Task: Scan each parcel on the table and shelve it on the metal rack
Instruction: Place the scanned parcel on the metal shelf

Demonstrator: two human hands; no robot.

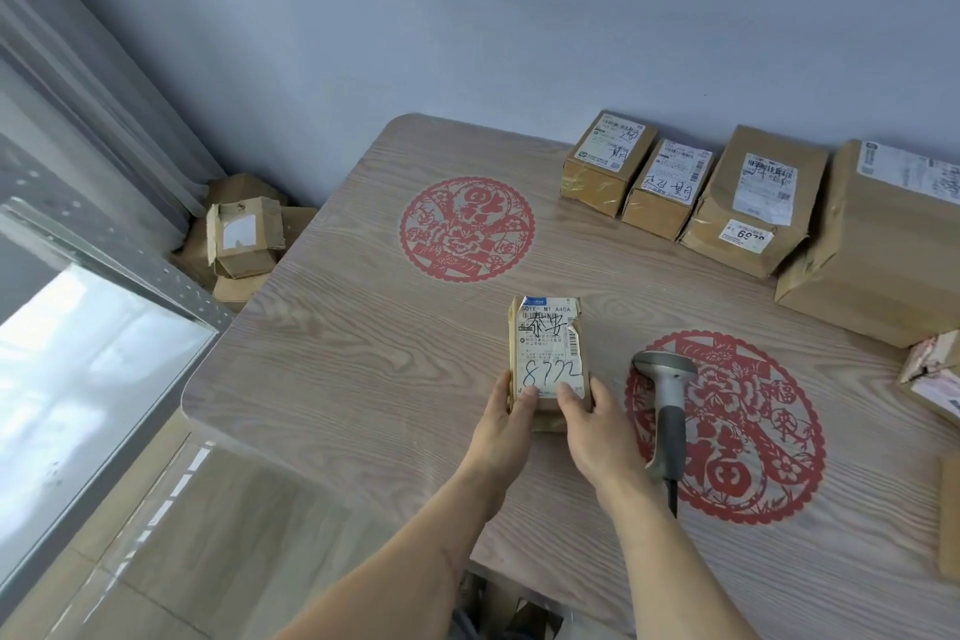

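A small brown parcel (pixel 549 343) with a torn white label marked "8772" is in the middle of the wooden table (pixel 363 379). My left hand (pixel 506 426) grips its near left corner and my right hand (pixel 597 431) grips its near right corner, thumbs on the label. A grey handheld scanner (pixel 667 411) lies on the table just right of my right hand, untouched. Several more brown parcels line the back edge, among them a small one (pixel 605 161), a second small one (pixel 667 187) and a larger one (pixel 753 203). The metal rack (pixel 130 265) is at the left.
A big box (pixel 878 244) stands at the far right, with smaller parcels (pixel 932 374) near the right edge. Crumpled cardboard boxes (pixel 241 234) are piled on the floor in the corner between rack and table. Two red paper-cut decals mark the tabletop.
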